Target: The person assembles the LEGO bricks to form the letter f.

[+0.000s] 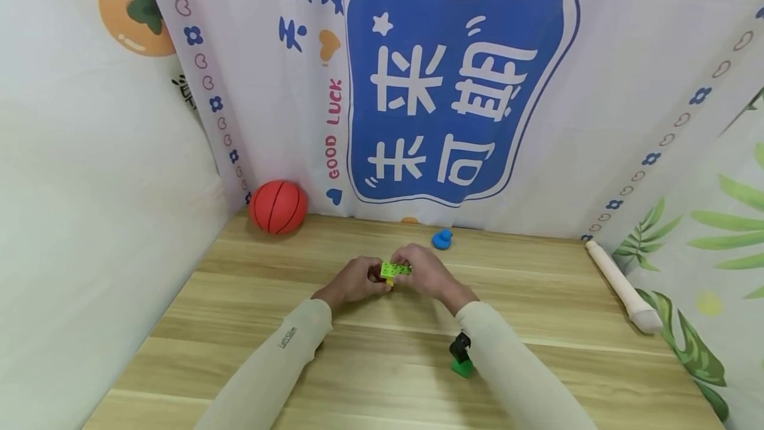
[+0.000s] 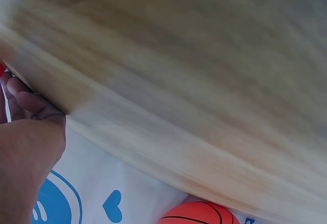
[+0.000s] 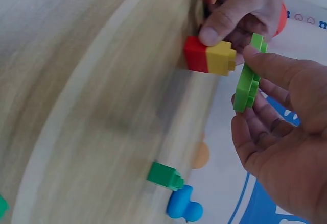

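My left hand (image 1: pixel 358 279) holds a red toy brick (image 3: pixel 195 55) joined to a yellow brick (image 3: pixel 219 58), with the thumb lying on top of the pair. In the right wrist view, the yellow brick's studded end points toward a long lime green brick (image 3: pixel 247 83). My right hand (image 1: pixel 422 271) pinches that lime green brick between thumb and fingers, close beside the yellow one. From the head view, the lime studs face up between both hands. The left wrist view catches only part of the left hand (image 2: pixel 36 117) at its edge.
A blue toy duck (image 1: pixel 442 239) is near the back edge, with a green brick (image 3: pixel 164 175) beside it. Another green piece (image 1: pixel 462 368) and a black object (image 1: pixel 459 348) show by the right sleeve. A red ball (image 1: pixel 278 207) sits back left, a pale roll (image 1: pixel 623 287) right.
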The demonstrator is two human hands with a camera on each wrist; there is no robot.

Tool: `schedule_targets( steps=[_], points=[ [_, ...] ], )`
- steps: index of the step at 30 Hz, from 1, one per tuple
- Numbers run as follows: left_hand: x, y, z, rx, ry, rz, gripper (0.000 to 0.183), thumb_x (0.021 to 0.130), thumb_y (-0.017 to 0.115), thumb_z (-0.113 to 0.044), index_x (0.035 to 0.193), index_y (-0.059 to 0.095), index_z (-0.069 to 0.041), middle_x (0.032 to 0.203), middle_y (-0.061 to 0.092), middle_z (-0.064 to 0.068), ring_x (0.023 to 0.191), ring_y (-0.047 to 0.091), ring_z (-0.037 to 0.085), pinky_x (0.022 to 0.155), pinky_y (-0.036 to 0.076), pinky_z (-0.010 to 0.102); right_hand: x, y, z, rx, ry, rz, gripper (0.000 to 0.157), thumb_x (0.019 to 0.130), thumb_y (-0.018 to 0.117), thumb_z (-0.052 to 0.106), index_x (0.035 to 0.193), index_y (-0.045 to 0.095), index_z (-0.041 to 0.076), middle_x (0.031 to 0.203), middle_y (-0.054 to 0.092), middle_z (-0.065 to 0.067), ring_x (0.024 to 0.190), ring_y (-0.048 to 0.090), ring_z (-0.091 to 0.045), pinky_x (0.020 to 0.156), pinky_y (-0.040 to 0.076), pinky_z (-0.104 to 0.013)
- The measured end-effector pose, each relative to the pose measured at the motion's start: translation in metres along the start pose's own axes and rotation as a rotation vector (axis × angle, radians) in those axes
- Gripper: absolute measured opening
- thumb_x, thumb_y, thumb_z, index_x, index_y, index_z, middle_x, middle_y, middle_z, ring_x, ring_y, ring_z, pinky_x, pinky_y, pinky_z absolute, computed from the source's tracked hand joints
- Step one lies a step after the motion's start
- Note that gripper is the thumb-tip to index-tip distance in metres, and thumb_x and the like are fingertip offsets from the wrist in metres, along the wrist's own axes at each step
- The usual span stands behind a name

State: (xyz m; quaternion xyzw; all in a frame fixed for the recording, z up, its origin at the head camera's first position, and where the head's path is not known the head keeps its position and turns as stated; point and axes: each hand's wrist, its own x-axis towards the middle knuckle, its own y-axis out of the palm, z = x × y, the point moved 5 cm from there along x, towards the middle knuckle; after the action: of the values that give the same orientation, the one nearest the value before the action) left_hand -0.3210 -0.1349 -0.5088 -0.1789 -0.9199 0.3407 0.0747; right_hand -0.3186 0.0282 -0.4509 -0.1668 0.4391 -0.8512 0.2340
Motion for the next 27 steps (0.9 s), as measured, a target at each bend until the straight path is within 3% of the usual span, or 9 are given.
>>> schedule_targets(
  steps=[9,27],
  points=[
    [-0.0015,-0.001,0.0007,0.016,0.027,-0.008,0.02,0.092,0.087,-0.019,0.098,0.07,-0.009,0.085,0.062,0.0,0.081,0.054,0.012,0.071,0.045,0.022,0.0028,0.0077,-0.0016,-0.007,-0.001,-0.009,0.025,0.091,0.085,0.009,0.115,0.079,0.009,0.109,0.073,-0.007,0.102,0.065,-0.021,0.094,0.057,-0.044],
    [-0.0019,-0.0008,-0.0021,0.025,0.047,-0.012,0.019,0.092,0.086,-0.018,0.101,0.072,-0.008,0.085,0.063,0.001,0.08,0.054,0.011,0.07,0.045,0.022,0.0021,0.0096,-0.0067,0.043,0.058,-0.037,0.025,0.089,0.086,0.007,0.113,0.082,0.014,0.114,0.074,-0.004,0.103,0.068,-0.02,0.094,0.059,-0.043]
  ],
)
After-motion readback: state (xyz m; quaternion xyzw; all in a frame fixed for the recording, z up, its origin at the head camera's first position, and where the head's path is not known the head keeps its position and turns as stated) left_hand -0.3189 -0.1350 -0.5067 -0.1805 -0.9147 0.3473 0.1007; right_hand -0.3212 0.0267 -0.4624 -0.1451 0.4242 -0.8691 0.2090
